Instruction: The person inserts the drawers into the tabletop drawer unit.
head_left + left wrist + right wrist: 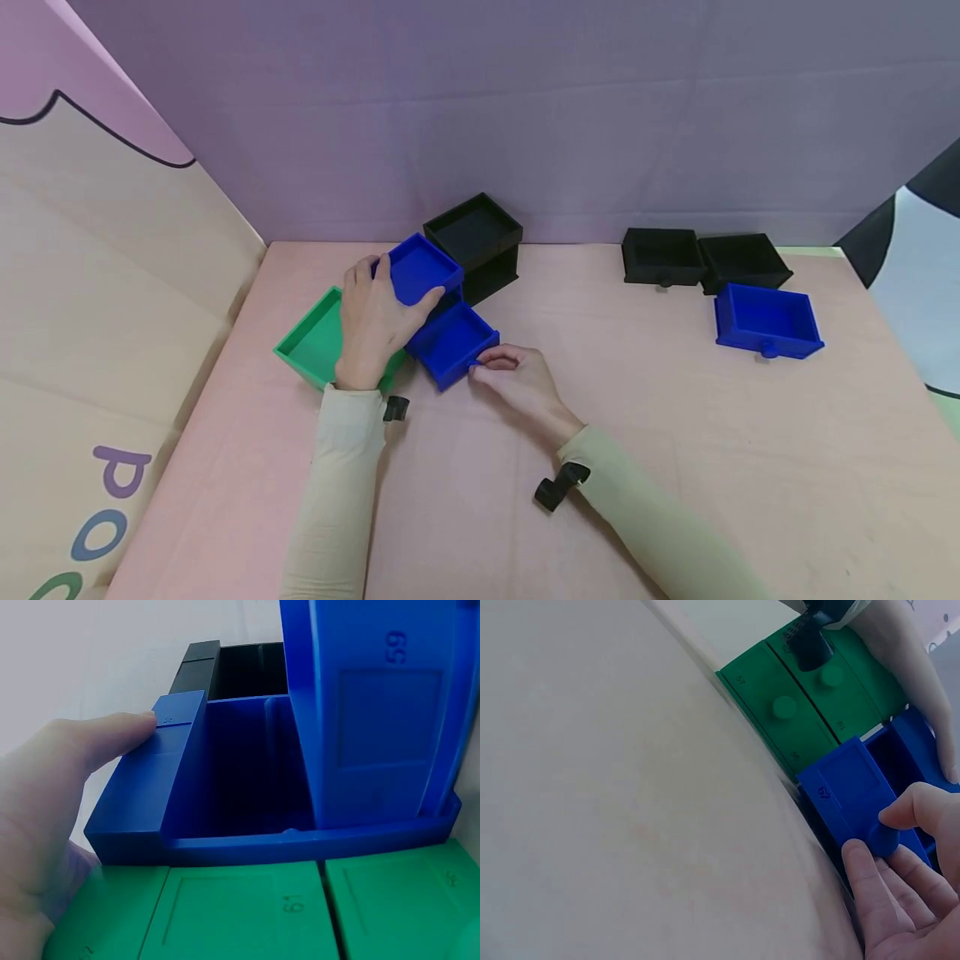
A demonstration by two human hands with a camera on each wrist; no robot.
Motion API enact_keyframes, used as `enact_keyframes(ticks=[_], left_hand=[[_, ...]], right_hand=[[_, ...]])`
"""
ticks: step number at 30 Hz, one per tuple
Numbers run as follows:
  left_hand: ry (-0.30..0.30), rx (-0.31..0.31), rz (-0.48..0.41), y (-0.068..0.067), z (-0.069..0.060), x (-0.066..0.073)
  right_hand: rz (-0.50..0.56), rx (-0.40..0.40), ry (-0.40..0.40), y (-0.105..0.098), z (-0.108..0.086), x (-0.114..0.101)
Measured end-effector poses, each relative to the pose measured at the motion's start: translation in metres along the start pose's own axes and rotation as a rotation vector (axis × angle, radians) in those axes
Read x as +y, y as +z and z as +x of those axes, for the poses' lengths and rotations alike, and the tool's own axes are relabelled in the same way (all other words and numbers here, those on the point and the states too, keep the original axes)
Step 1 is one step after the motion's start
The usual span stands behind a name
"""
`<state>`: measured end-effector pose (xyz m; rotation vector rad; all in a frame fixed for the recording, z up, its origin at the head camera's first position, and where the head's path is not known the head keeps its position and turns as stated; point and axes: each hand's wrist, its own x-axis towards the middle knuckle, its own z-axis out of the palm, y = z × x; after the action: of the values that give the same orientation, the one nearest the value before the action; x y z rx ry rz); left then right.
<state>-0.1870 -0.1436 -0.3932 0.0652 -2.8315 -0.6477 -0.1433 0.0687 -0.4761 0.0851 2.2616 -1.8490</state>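
A blue case [420, 268] with an open-topped tray shape stands between a green unit [311, 340] and a black unit [480, 237]. My left hand [375, 325] grips the blue case from above, fingers at its far left edge and thumb at its near right side. A blue drawer [453, 342] sticks out of its lower front. My right hand [521, 383] pinches the drawer's round knob [883, 838] between thumb and fingers. In the left wrist view the thumb presses the blue case's edge [150, 765], and the case's dark inside shows beside a blue drawer front [382, 735].
Two black drawers [663, 257] [744, 260] lie side by side at the back right, with a separate blue drawer [768, 321] in front of them. A purple wall [570, 125] rises behind the pink table [637, 467], and a light panel [90, 275] stands at the left.
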Motion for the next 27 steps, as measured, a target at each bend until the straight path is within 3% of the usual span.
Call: enact_keyframes(ticks=[9,15,20,27], left_hand=[[-0.007,-0.014,0.0,0.0,0.0,0.0],[-0.002,-0.012,0.003,0.0,-0.001,0.0],[0.003,-0.001,0.005,0.0,-0.001,-0.001],[-0.001,-0.008,0.004,0.0,0.0,0.0]], right_hand=[[-0.05,-0.006,-0.022,0.0,0.006,-0.002],[-0.208,0.002,-0.139,-0.003,-0.001,0.002],[-0.278,0.01,-0.228,0.001,-0.007,-0.003],[-0.309,0.044,-0.221,0.004,-0.009,-0.008]])
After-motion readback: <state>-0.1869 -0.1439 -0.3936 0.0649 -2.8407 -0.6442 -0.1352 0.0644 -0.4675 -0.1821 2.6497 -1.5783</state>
